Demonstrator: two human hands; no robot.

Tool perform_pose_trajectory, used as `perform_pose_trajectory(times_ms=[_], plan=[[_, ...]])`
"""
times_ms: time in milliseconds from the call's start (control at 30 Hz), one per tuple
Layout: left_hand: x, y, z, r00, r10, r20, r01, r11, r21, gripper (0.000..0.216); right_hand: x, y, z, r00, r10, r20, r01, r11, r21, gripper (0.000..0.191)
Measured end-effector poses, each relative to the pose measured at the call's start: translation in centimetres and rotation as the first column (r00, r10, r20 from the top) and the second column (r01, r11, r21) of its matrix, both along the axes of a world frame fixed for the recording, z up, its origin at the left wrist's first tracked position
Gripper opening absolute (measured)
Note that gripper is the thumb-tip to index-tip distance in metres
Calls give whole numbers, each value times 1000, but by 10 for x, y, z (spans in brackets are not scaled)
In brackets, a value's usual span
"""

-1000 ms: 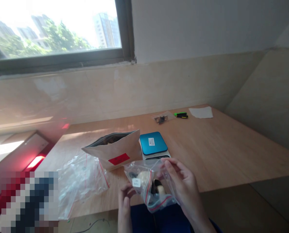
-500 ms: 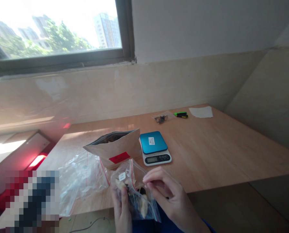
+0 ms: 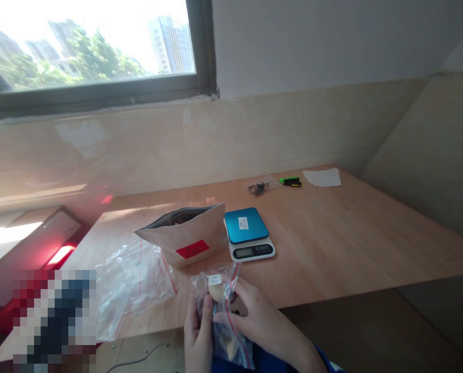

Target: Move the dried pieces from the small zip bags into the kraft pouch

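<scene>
Both my hands hold a small clear zip bag [image 3: 220, 311] with a red seal line, at the near edge of the wooden table [image 3: 332, 243]. Pale and dark pieces and a white label show inside it. My left hand [image 3: 198, 334] grips the bag's left side, fingers closed round it. My right hand [image 3: 254, 318] pinches the bag's right side near its top. Just beyond stand a brown paper pouch [image 3: 186, 235] with a red label, open at the top, and a blue-topped digital scale [image 3: 249, 233].
A heap of empty clear zip bags [image 3: 132, 285] lies left of the pouch. At the table's far end lie a small bag of dark bits [image 3: 259, 186], a green and black marker [image 3: 290, 182] and a white sheet [image 3: 323, 177]. A window sits above the tiled wall.
The zip bag came down and toward me, from in front of the scale to the table's near edge. Both hands shifted their grip on it and now pinch it closer together.
</scene>
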State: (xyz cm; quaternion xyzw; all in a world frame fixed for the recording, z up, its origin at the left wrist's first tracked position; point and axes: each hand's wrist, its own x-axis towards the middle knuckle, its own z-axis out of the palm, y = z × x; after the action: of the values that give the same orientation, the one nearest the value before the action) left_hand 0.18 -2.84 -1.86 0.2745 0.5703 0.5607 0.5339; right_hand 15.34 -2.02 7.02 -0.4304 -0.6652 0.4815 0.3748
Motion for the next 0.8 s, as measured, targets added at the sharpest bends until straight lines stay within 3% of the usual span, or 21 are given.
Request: perform_pose_trajectory(times_ms=[67, 200, 333, 500, 633, 800], plan=[[3, 0, 8, 1000, -2, 23, 2, 1000, 16, 51, -2, 1, -2, 999, -33, 8, 33, 999, 4, 38], [8, 0, 13, 993, 113, 25, -112, 993, -38, 44, -3, 1, -6, 996, -73, 51, 72, 997, 36, 25], [5, 1, 7, 978, 207, -4, -206, 972, -115, 30, -1, -3, -6, 992, -111, 62, 104, 988, 117, 31], [2, 3, 13, 973, 224, 56, -220, 973, -75, 37, -1, -4, -4, 978, -195, 71, 181, 968, 175, 32], [3, 4, 21, 942, 251, 221, -236, 967, -91, 35, -3, -3, -5, 962, -272, -3, 269, 950, 160, 32], [1, 4, 22, 910, 302, 283, -275, 952, -133, 29, -6, 3, -10, 928, -340, -151, 359, 925, 125, 30]])
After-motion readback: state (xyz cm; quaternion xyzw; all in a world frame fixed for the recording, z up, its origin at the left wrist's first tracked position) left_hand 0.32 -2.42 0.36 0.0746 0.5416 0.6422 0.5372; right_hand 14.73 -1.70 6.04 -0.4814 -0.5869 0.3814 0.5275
